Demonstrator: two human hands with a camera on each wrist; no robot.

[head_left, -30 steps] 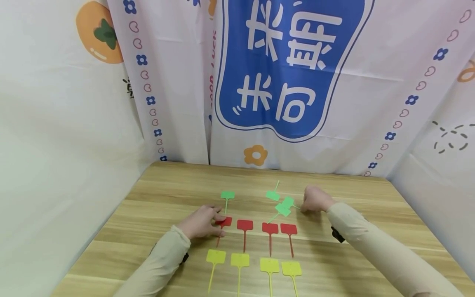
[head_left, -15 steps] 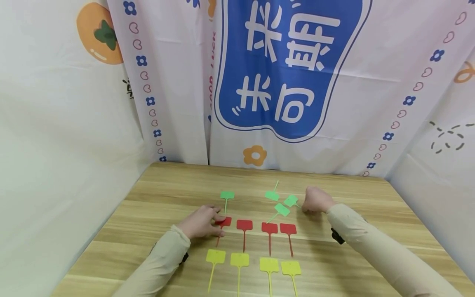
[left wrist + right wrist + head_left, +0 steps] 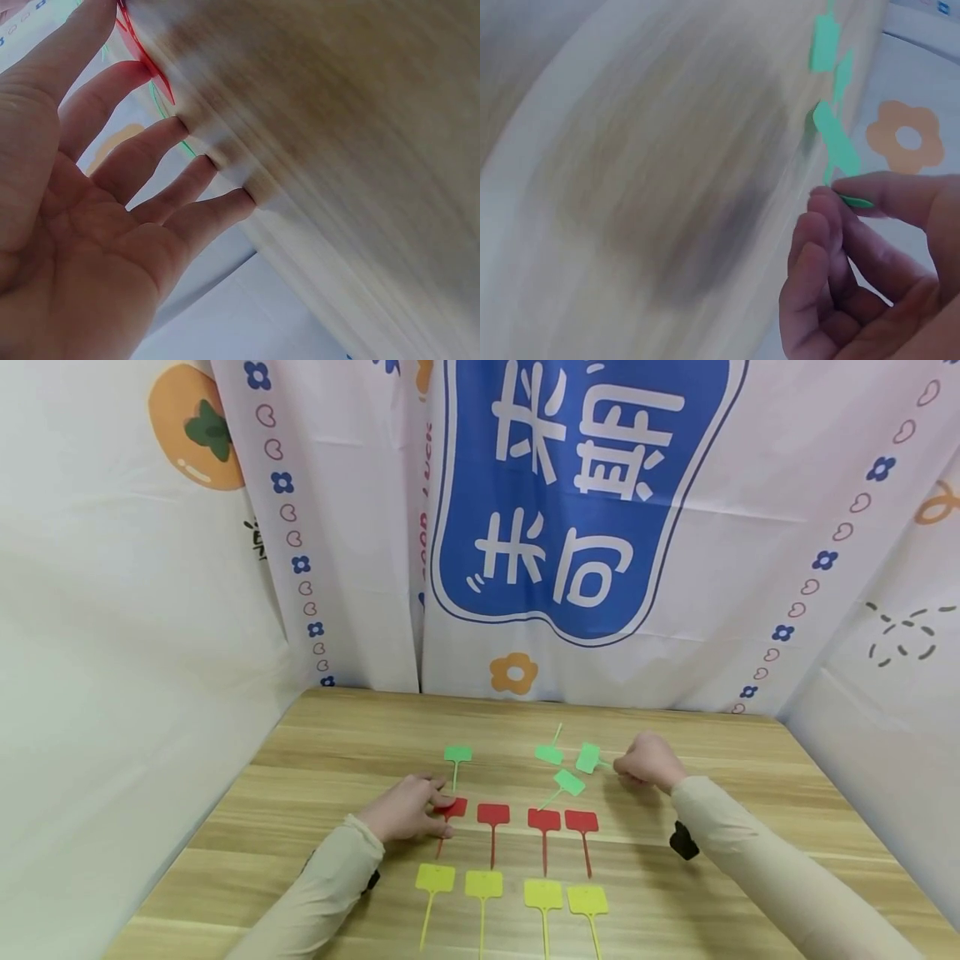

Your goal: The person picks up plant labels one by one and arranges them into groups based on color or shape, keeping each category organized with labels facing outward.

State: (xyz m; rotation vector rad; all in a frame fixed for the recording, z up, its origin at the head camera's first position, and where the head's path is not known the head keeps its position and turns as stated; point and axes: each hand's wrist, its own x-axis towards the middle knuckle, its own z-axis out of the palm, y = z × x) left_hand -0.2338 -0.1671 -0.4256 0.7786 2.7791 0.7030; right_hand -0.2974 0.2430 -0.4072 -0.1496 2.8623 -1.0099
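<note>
My right hand pinches the thin stem of a green T-shaped plant label between thumb and index finger. In the right wrist view, the plate of that green plant label points away from the fingertips, and the stem's end sticks out behind them. My left hand rests on the table with fingers spread, index fingertip and thumb at the leftmost red plant label, partly covering it. Two loose green labels lie beside the held one, a nearer one and a farther one.
Another green label lies upright behind my left hand. Three more red labels continue the red row. A row of several yellow labels lies nearest me. A printed white cloth hangs behind the wooden table.
The held green label has come away from the nearer loose one, and its plate has turned. My right hand has shifted slightly right and back. The left hand has stayed in place.
</note>
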